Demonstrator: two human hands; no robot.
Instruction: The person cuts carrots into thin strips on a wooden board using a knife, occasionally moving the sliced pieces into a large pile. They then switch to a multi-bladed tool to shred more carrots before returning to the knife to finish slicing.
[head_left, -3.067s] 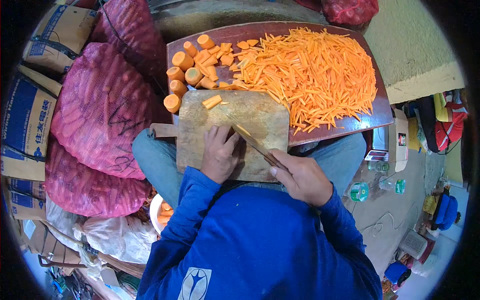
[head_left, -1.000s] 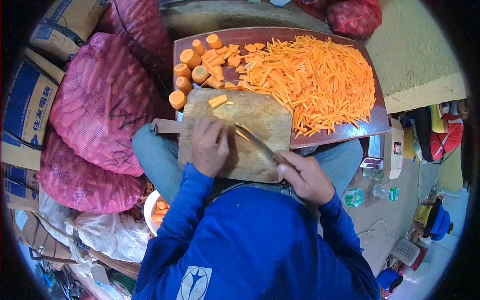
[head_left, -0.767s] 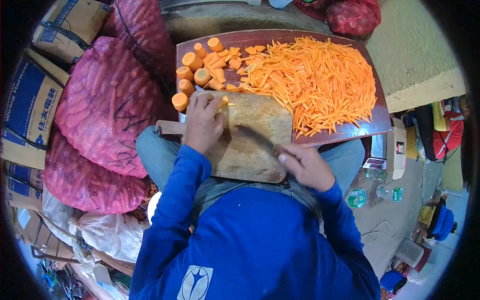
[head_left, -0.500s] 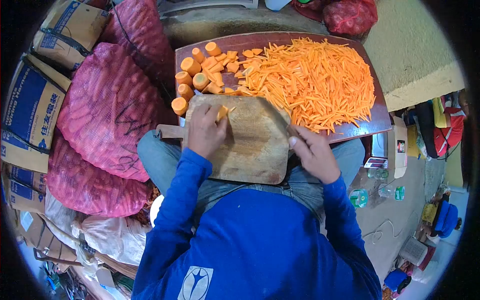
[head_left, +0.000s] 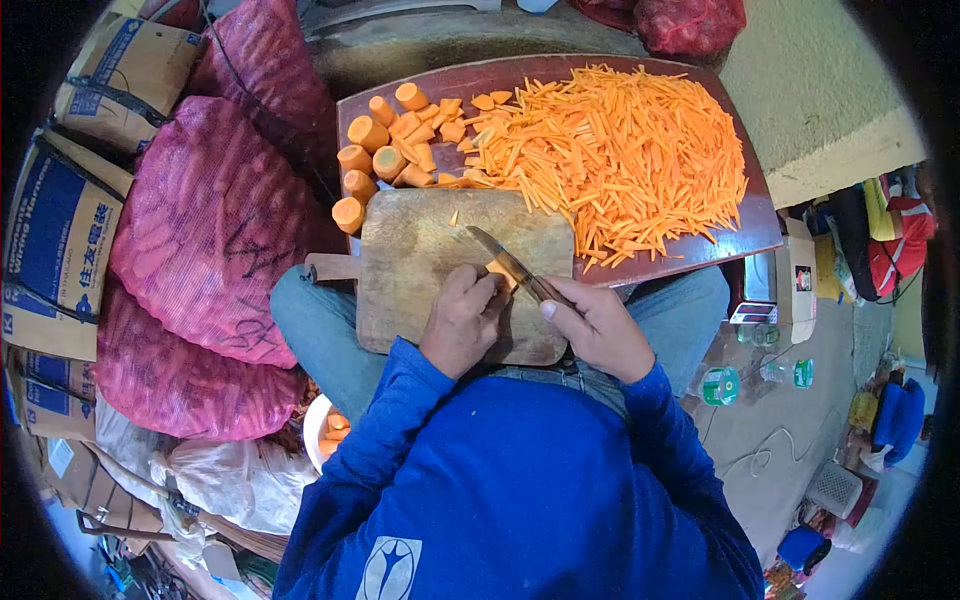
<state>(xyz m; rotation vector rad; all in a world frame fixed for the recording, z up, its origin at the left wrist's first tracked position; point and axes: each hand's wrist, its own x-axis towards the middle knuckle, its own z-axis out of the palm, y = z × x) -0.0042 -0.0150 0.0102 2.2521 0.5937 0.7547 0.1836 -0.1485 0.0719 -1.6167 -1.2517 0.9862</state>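
Note:
A wooden cutting board (head_left: 410, 290) with a handle on its left lies across my lap, against the near edge of the low table. My right hand (head_left: 600, 328) grips a knife (head_left: 496, 250), its blade slanting up and left over the board. Closed around an orange carrot piece (head_left: 503, 277), my left hand (head_left: 463, 318) sits low over the board's middle, the piece right at the blade. A small carrot sliver (head_left: 455, 217) lies near the board's far edge.
The dark red table (head_left: 755, 215) bears a big heap of carrot sticks (head_left: 625, 150) and, at left, thick carrot chunks (head_left: 368, 133). Red mesh sacks (head_left: 215, 230) and cardboard boxes (head_left: 60, 235) crowd the left. A white bucket (head_left: 316, 425) with carrot pieces stands by my left elbow.
My left hand has moved right and toward me with the carrot piece. The knife has swung left from the board's right edge to meet it at the middle.

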